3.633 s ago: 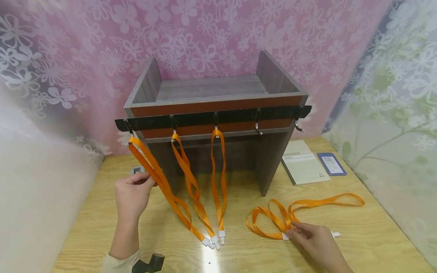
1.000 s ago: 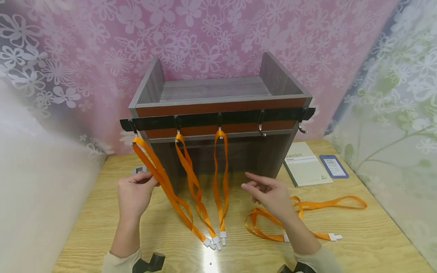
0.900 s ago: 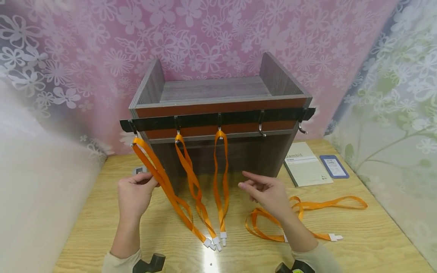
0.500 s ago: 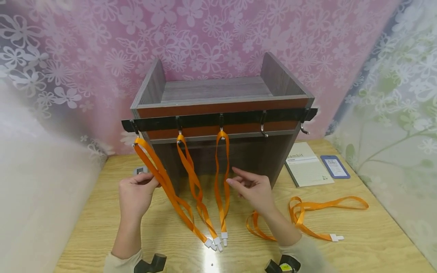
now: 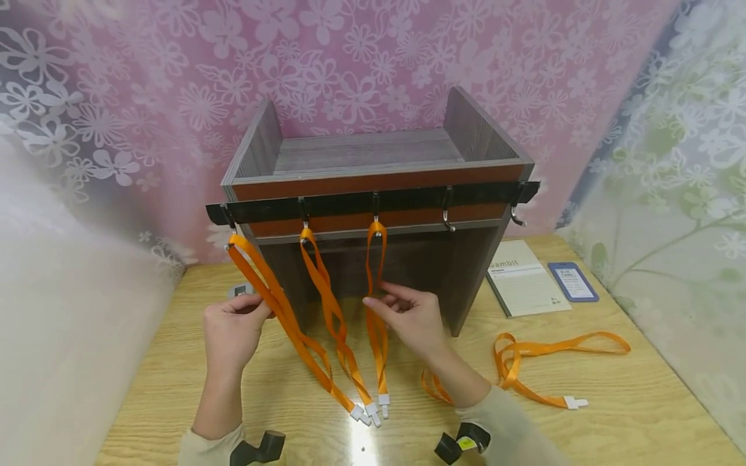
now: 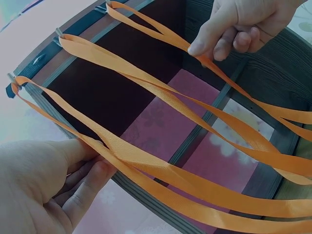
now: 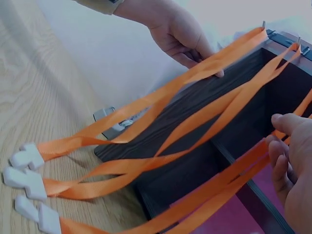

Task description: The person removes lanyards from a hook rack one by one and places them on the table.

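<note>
Three orange lanyards with white clips hang from hooks on a black rail [image 5: 338,205] across a grey wooden shelf. My left hand [image 5: 232,330] pinches the leftmost lanyard [image 5: 281,315] between thumb and fingers, a little below its hook, pulling it slightly aside. My right hand [image 5: 415,320] pinches the third lanyard [image 7: 229,178] partway down, its thumb over the strap. Between the two hands the middle lanyard [image 5: 329,302] hangs untouched and twisted. The white clips [image 7: 35,184] lie close together by the table.
Two bare hooks, one [image 5: 447,223] and another [image 5: 516,219], are at the rail's right. A loose lanyard [image 5: 533,349] lies on the wooden table; another is partly hidden under my right forearm. A notebook [image 5: 527,285] and a blue card holder [image 5: 574,281] lie at right.
My right hand has left the loose lanyards on the table, moved up and left, and taken the third hanging lanyard. My left hand stays on the first one.
</note>
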The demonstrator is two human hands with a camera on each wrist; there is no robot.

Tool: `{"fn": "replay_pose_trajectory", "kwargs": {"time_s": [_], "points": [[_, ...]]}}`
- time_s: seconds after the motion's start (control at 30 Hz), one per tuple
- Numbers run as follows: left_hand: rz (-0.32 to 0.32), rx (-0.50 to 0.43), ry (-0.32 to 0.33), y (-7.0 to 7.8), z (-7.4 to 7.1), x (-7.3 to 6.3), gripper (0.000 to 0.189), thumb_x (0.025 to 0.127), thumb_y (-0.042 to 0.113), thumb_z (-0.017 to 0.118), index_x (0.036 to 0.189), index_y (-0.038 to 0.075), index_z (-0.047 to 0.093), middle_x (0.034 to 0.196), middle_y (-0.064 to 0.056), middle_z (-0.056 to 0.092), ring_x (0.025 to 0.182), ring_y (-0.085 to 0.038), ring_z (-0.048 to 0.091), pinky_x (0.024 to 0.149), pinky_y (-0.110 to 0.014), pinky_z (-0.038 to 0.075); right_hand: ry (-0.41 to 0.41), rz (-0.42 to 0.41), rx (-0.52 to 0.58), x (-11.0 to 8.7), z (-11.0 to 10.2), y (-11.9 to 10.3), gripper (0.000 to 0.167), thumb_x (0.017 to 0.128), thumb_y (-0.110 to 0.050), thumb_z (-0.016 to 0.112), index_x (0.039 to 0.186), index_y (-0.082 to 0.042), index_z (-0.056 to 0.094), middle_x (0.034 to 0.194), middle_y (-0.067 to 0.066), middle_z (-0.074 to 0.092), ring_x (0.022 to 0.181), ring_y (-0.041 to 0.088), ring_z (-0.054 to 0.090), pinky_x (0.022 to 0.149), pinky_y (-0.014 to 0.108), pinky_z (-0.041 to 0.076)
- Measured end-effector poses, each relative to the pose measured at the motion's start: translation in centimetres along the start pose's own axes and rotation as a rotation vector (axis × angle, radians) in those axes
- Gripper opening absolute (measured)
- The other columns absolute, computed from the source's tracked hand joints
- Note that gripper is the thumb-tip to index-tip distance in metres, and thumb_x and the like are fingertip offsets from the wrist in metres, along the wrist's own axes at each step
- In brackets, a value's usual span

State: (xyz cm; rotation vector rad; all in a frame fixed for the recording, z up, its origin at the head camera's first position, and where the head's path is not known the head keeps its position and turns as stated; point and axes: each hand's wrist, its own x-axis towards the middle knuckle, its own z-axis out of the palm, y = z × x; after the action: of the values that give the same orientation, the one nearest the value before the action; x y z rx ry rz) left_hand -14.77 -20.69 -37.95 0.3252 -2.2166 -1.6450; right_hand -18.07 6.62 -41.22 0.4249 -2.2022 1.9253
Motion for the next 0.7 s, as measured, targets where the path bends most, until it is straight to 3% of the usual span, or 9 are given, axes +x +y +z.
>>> {"fn": "replay_pose_trajectory", "kwargs": {"time_s": [0.13,0.27,0.5,0.7], "points": [[0.004,0.0,0.002,0.0,0.0,0.0,0.019,0.086,0.012,0.078,0.095,-0.005,0.079,0.063,0.015,0.071,0.065,-0.009,0.071,0.062,-0.023,0.058,0.015,0.018,-0.029,0.2,0.7,-0.2,0.03,0.083,-0.017,0.083,0.105,0.001,0.077,0.078,0.016,0.073,0.051,0.02,0.063,0.05,0.025,0.056],[-0.001,-0.002,0.0,0.1,0.0,-0.1,0.02,0.086,0.013,0.078,0.095,-0.005,0.079,0.063,0.014,0.072,0.066,-0.01,0.072,0.063,-0.024,0.058,0.015,0.019,-0.043,0.3,1.1,-0.2,0.02,0.087,-0.008,0.078,0.101,0.006,0.076,0.076,0.019,0.073,0.047,0.014,0.059,0.047,0.021,0.052],[-0.024,0.015,-0.002,0.0,0.0,-0.1,0.023,0.086,0.016,0.079,0.096,-0.004,0.079,0.066,0.008,0.074,0.064,-0.005,0.07,0.06,-0.021,0.056,-0.023,0.026,0.024,0.3,0.7,-0.1,0.013,0.093,-0.004,0.069,0.095,0.006,0.077,0.076,0.023,0.073,0.044,0.019,0.057,0.044,0.024,0.051],[-0.002,0.022,-0.002,0.0,0.0,0.1,0.022,0.086,0.017,0.079,0.095,-0.003,0.079,0.069,0.002,0.076,0.066,-0.009,0.072,0.061,-0.021,0.057,-0.088,-0.076,0.024,0.2,-0.2,-0.8,0.015,0.097,-0.01,0.065,0.093,0.002,0.073,0.073,0.019,0.068,0.044,0.025,0.055,0.041,0.03,0.049]]}}
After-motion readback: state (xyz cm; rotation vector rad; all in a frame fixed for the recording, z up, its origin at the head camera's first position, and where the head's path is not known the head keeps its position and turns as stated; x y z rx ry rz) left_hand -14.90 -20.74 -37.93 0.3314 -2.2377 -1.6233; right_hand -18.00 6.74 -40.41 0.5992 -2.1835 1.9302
